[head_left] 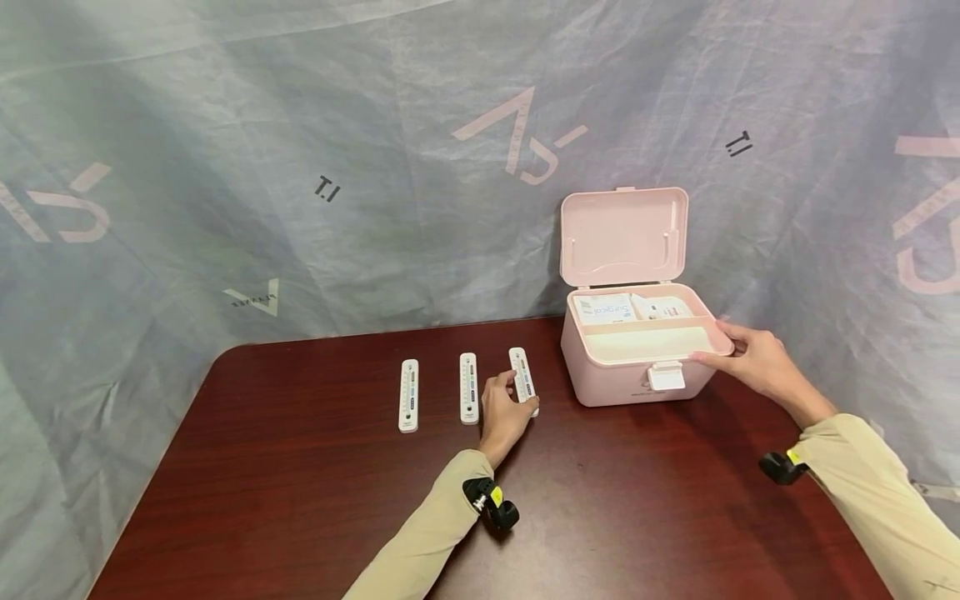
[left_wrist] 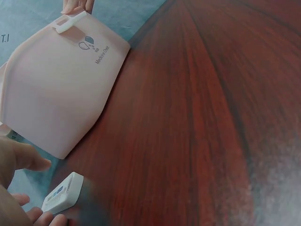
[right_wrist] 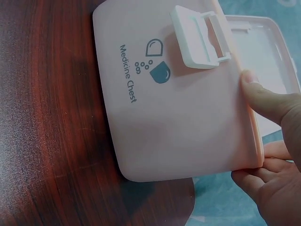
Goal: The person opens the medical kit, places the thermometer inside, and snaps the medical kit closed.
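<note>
Three white thermometers stand in a row on the table: a left thermometer (head_left: 408, 396), a middle thermometer (head_left: 468, 388) and a right thermometer (head_left: 522, 375). My left hand (head_left: 507, 414) is over the lower part of the right one, its thumb and fingers on either side. In the left wrist view a gap shows between the thumb and that thermometer (left_wrist: 63, 193); the fingertips are close to its other side. A pink medicine chest (head_left: 622, 383) stands to the right with its lid raised. My right hand (head_left: 757, 367) grips its front right corner, thumb on the rim (right_wrist: 249, 103).
Inside the chest's rear section lie a box printed "Surgical" (head_left: 606, 308) and a white package (head_left: 663, 308). A divider separates them from the front section. The raised lid (head_left: 624, 237) is near a grey curtain (head_left: 405, 167) behind the dark red table (head_left: 300, 483).
</note>
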The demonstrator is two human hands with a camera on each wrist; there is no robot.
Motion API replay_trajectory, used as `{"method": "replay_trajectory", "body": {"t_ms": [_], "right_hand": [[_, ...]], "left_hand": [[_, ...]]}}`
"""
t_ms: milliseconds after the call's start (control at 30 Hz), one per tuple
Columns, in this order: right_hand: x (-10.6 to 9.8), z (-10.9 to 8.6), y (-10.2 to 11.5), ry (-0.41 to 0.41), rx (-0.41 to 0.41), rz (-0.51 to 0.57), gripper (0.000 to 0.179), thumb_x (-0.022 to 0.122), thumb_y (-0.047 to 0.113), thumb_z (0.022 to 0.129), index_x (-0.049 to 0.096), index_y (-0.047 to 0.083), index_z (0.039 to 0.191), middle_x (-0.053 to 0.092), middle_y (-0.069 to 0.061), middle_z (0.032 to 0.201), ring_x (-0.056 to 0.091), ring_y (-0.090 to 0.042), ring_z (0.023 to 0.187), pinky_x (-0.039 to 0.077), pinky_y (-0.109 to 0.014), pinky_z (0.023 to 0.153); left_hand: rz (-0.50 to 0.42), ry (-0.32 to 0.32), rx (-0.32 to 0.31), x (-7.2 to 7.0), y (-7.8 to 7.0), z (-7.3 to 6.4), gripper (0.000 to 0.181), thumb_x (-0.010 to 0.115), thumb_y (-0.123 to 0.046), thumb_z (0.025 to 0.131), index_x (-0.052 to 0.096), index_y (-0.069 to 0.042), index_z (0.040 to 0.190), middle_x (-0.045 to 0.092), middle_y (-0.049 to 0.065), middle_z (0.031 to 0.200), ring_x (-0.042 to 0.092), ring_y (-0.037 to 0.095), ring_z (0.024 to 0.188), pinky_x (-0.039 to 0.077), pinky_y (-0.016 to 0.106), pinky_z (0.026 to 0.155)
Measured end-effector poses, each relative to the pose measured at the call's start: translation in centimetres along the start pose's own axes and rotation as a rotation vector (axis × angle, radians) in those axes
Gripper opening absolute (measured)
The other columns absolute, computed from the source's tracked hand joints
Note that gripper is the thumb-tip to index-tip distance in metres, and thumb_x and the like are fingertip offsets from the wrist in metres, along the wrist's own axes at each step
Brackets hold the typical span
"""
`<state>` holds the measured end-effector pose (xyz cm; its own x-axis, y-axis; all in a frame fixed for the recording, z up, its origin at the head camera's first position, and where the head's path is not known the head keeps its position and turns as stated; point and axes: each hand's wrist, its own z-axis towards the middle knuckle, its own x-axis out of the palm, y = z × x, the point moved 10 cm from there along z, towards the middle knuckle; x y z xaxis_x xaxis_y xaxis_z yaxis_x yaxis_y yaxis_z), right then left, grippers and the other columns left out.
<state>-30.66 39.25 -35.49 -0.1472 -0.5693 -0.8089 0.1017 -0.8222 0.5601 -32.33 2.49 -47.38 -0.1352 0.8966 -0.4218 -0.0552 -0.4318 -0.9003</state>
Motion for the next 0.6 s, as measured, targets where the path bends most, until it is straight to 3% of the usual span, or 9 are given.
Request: {"method": "replay_trajectory", "body": {"t_ms": [200,367,600], "right_hand": [[0.1,0.2,0.0,-0.006,-0.014,-0.007,0.080,0.080,0.036,0.074,0.048,-0.009,0.131,0.055,-0.031,0.120,0.060,-0.028,0.098,0.036,-0.007,0.064],[0.1,0.1,-0.2,-0.010,-0.010,0.002,0.080,0.079,0.036,0.075,0.048,-0.010,0.131,0.053,-0.031,0.123,0.057,-0.037,0.103,0.035,-0.006,0.065],[0.1,0.0,-0.3,-0.009,0.004,0.000,0.079,0.079,0.037,0.074,0.049,-0.008,0.132,0.052,-0.031,0.125,0.054,-0.038,0.106,0.034,-0.009,0.066]], "left_hand": [[0.050,0.022,-0.024,0.6,-0.1,0.0,0.063,0.080,-0.015,0.069,0.056,0.002,0.125,0.054,0.015,0.118,0.055,0.027,0.105,0.047,0.037,0.085],[0.140,0.050,-0.007,1.3,-0.6,0.1,0.068,0.083,-0.016,0.067,0.055,0.007,0.124,0.052,0.019,0.119,0.048,0.033,0.115,0.043,0.042,0.093],[0.267,0.080,0.008,1.6,-0.8,0.7,0.067,0.085,-0.012,0.062,0.057,0.006,0.120,0.051,0.020,0.111,0.053,0.033,0.105,0.047,0.040,0.086]]}}
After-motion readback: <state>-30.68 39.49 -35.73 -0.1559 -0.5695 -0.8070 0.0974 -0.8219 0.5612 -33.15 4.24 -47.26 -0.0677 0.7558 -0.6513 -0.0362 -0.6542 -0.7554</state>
